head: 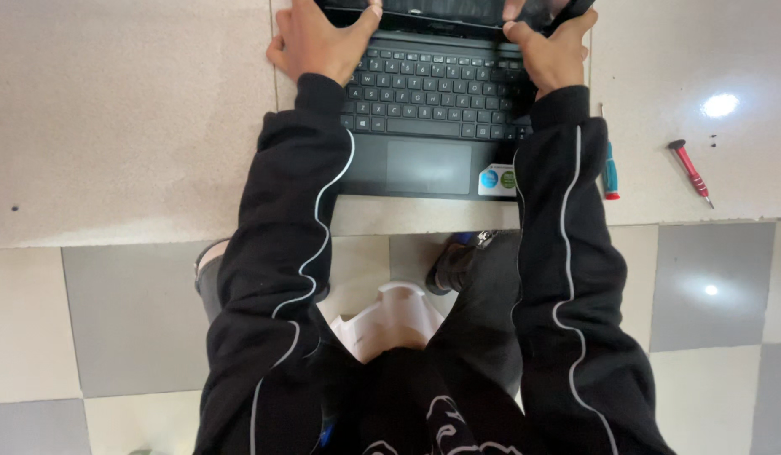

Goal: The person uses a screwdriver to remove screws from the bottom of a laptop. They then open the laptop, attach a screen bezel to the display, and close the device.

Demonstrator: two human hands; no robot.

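Two hands grip my black laptop's screen edge (441,10): left hand (319,40) and right hand (549,52) both clamped above its keyboard (432,88).

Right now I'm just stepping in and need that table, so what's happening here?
A person in a black jacket has an open laptop on the table. The left hand and right hand both grip the lower edge of its screen, near the hinge. Two screwdrivers lie to the right, untouched: a blue one beside the sleeve and a red one farther out.
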